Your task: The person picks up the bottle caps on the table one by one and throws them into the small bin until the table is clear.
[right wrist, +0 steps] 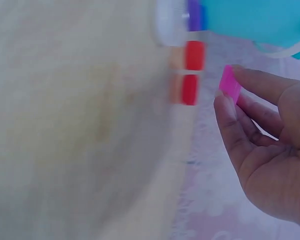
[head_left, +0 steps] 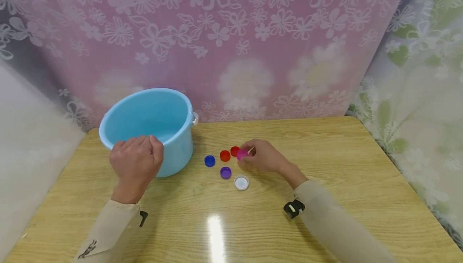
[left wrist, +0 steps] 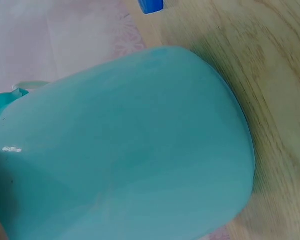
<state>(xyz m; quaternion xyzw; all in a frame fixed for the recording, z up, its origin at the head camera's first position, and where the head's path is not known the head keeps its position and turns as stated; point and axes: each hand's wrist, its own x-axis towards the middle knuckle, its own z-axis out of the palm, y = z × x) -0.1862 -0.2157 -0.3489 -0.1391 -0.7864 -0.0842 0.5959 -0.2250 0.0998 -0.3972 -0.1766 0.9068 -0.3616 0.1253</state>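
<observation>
My left hand (head_left: 136, 159) grips the near rim of a light blue bucket (head_left: 175, 156), its fingers curled over the edge. The left wrist view is filled by the outer wall of that bucket (left wrist: 140, 135). Between thumb and fingers, my right hand (head_left: 265, 156) pinches a pink bottle cap (right wrist: 230, 84), which looks lifted off the table in the right wrist view. Close by on the table lie two red caps (head_left: 225, 155), a blue cap (head_left: 209, 161), a purple cap (head_left: 226, 172) and a white cap (head_left: 241, 182). What the bucket holds low down is hidden.
The wooden table (head_left: 325, 223) ends at a back edge against a pink flowered curtain (head_left: 246, 54). A pale floral cloth (head_left: 427, 94) hangs at the right. The bucket's white handle joint (head_left: 195, 119) sticks out on its right side.
</observation>
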